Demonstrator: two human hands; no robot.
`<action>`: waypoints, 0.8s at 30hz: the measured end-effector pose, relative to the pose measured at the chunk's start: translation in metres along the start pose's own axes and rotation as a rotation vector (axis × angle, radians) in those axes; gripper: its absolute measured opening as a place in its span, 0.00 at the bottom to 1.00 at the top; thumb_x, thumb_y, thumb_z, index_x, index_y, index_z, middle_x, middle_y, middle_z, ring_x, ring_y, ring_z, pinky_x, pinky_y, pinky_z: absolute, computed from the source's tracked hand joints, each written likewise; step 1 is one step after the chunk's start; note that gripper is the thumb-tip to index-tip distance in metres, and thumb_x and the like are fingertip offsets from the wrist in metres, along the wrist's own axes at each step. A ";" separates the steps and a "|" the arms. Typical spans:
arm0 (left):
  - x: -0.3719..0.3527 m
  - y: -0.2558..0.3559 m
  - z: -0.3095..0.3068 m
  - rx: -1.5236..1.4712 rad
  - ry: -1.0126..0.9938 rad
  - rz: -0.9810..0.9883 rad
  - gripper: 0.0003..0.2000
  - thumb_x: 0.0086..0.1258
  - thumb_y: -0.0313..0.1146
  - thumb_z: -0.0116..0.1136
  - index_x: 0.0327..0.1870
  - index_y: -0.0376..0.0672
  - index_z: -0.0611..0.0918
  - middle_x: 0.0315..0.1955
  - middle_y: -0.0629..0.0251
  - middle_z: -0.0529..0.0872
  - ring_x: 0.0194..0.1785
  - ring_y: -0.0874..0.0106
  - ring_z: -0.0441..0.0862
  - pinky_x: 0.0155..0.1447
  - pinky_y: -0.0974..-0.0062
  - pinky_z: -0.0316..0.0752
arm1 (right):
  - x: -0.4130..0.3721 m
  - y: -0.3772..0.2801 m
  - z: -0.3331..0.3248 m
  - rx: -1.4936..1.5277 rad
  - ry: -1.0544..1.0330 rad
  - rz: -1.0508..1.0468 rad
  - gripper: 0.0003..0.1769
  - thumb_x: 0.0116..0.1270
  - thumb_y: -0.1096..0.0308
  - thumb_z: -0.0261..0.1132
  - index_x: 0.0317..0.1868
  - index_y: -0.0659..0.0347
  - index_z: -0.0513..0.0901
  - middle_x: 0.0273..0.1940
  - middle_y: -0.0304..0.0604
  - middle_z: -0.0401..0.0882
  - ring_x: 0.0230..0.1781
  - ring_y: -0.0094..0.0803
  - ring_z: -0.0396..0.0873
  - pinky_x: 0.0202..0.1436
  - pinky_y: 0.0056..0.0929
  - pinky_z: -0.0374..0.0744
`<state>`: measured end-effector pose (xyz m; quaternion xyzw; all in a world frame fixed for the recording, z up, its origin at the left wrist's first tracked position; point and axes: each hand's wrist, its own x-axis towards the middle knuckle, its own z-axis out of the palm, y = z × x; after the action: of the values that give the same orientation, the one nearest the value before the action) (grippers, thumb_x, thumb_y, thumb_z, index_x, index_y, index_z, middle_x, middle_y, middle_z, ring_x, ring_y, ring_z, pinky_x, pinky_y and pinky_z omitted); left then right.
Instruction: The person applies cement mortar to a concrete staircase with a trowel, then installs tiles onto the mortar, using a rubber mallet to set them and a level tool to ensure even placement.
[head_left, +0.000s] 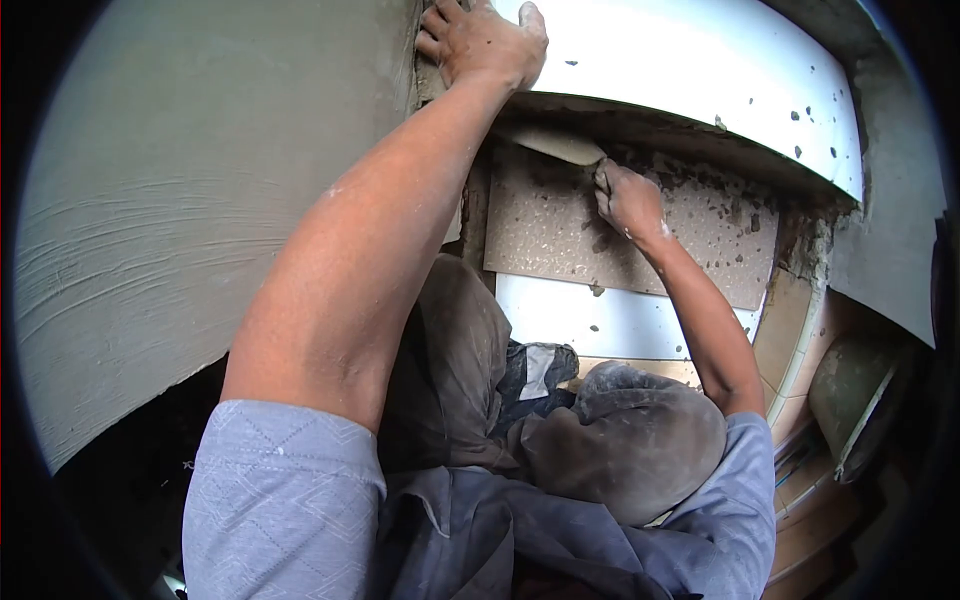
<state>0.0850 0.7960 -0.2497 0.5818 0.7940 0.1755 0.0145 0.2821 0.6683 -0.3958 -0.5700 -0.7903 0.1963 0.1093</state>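
Note:
My right hand (632, 205) is closed round the handle of a trowel (560, 146). The pale blade points left, just under the front edge of a white slab (690, 55). Below the blade lies a speckled beige tile (620, 235) strewn with dark mortar crumbs. At the slab's left end, my left hand (482, 42) rests beside the wall with its thumb and fingers apart. No object shows in it, though some fingertips are cut off by the top of the view.
A grey plastered wall (180, 170) with ridged marks stands on the left. Under the beige tile is a white tile (590, 320). A mortar-stained bowl-like container (850, 395) sits at lower right. My bent knees (620, 450) are close to the tiles. Mortar bits dot the white slab.

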 end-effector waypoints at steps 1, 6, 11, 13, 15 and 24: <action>0.000 -0.003 0.005 0.005 0.017 -0.002 0.32 0.65 0.57 0.50 0.63 0.41 0.74 0.63 0.48 0.67 0.69 0.50 0.60 0.69 0.49 0.52 | -0.005 -0.007 -0.008 0.060 0.059 -0.063 0.18 0.55 0.65 0.69 0.46 0.60 0.76 0.35 0.53 0.82 0.36 0.55 0.82 0.39 0.49 0.80; -0.003 -0.005 0.005 -0.001 -0.012 -0.019 0.32 0.66 0.57 0.50 0.63 0.41 0.74 0.63 0.48 0.67 0.69 0.50 0.59 0.70 0.48 0.51 | -0.005 0.003 -0.001 -0.004 -0.105 0.072 0.18 0.54 0.68 0.69 0.46 0.58 0.77 0.37 0.52 0.82 0.38 0.54 0.81 0.40 0.48 0.80; -0.005 -0.012 0.010 0.015 0.032 -0.002 0.32 0.66 0.57 0.50 0.62 0.41 0.75 0.62 0.48 0.68 0.68 0.50 0.60 0.69 0.48 0.53 | -0.008 0.002 -0.002 0.001 -0.039 0.077 0.17 0.56 0.66 0.68 0.46 0.57 0.77 0.35 0.52 0.82 0.36 0.54 0.82 0.38 0.47 0.81; -0.004 -0.003 0.004 0.014 -0.025 -0.007 0.32 0.66 0.57 0.50 0.62 0.41 0.74 0.62 0.48 0.68 0.68 0.50 0.61 0.69 0.49 0.53 | -0.014 0.012 -0.007 -0.033 -0.079 0.033 0.17 0.55 0.66 0.68 0.46 0.56 0.77 0.37 0.53 0.82 0.38 0.55 0.81 0.39 0.49 0.80; -0.001 -0.003 0.002 0.008 -0.009 -0.002 0.32 0.66 0.57 0.51 0.63 0.41 0.74 0.62 0.48 0.68 0.68 0.50 0.61 0.69 0.50 0.53 | -0.021 0.006 -0.009 0.026 -0.018 -0.077 0.18 0.56 0.67 0.66 0.48 0.56 0.76 0.37 0.54 0.82 0.38 0.55 0.81 0.38 0.50 0.79; -0.004 -0.003 0.000 0.008 -0.022 -0.017 0.32 0.65 0.57 0.52 0.63 0.40 0.74 0.63 0.47 0.67 0.69 0.50 0.59 0.70 0.50 0.52 | -0.012 0.021 0.028 -0.202 -0.060 0.123 0.16 0.61 0.69 0.58 0.51 0.55 0.78 0.39 0.53 0.83 0.37 0.54 0.83 0.38 0.49 0.81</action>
<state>0.0835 0.7915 -0.2516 0.5769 0.7995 0.1657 0.0226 0.2932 0.6580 -0.4294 -0.6192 -0.7726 0.1392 0.0154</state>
